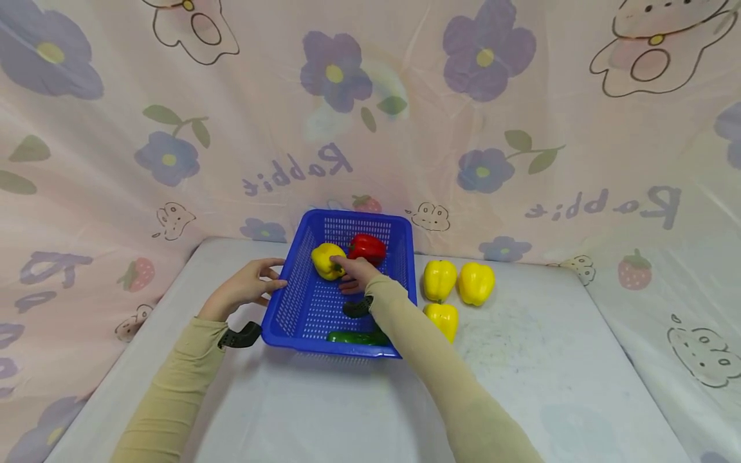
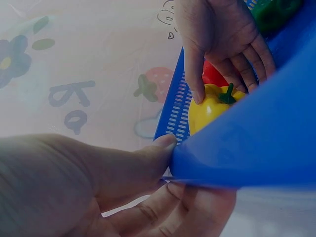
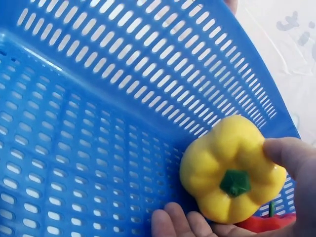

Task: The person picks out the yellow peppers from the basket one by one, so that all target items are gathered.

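My left hand (image 1: 251,287) grips the left rim of a blue plastic basket (image 1: 291,283), thumb above and fingers beneath, as the left wrist view shows. Inside the basket, my right hand (image 1: 360,273) is at a yellow bell pepper (image 1: 326,260). The thumb touches that pepper's side, while the other fingers stretch out loosely beside it. A red bell pepper (image 1: 368,248) lies behind, partly covered by the right hand. Along the basket's near wall is a long dark green vegetable (image 1: 356,337), cucumber-like, its right end hidden by the sleeve.
Three yellow bell peppers stand right of the basket: one at the back (image 1: 439,280), one farther right (image 1: 476,283), and one nearer (image 1: 443,320), partly behind the right sleeve. The white table (image 1: 538,360) meets a printed cloth (image 1: 393,161) at its back.
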{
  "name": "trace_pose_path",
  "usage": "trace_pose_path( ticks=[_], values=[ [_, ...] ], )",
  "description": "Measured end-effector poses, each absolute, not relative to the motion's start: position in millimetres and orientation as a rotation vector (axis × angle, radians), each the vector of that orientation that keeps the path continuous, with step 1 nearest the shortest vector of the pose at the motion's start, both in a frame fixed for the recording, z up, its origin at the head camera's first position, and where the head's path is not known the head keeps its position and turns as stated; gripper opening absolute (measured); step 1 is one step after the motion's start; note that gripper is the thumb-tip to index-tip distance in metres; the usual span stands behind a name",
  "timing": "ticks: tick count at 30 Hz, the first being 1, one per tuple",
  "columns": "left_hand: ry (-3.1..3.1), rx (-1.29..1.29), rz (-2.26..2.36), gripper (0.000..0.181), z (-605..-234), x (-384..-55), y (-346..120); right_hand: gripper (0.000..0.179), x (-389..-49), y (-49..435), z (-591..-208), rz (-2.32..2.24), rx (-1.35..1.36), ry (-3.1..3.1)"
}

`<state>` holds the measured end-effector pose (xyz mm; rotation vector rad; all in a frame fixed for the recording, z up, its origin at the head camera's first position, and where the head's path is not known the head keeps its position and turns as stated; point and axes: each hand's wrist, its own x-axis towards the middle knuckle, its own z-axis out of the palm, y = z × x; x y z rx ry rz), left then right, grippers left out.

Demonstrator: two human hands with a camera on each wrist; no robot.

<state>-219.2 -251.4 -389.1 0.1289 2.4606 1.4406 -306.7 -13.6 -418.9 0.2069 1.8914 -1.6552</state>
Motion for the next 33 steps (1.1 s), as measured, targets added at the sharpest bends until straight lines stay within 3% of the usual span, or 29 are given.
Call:
trace_pose_path(
  ticks=[13,25,33],
  values=[
    [2.468,0.138,1.432,0.060,-389,-219,-249,0.080,-308,-7,-414,-1.647,0.179,1.907],
    [2.477,0.143,1.424,0.061,-389,-220,-251,0.056,-309,12,-391,-1.698,0.080,1.800],
    [2.459,0.121,1.434,0.060,-387,-218,-248,0.052,-303,27,-374,-1.672,-0.048,1.824]
  ],
)
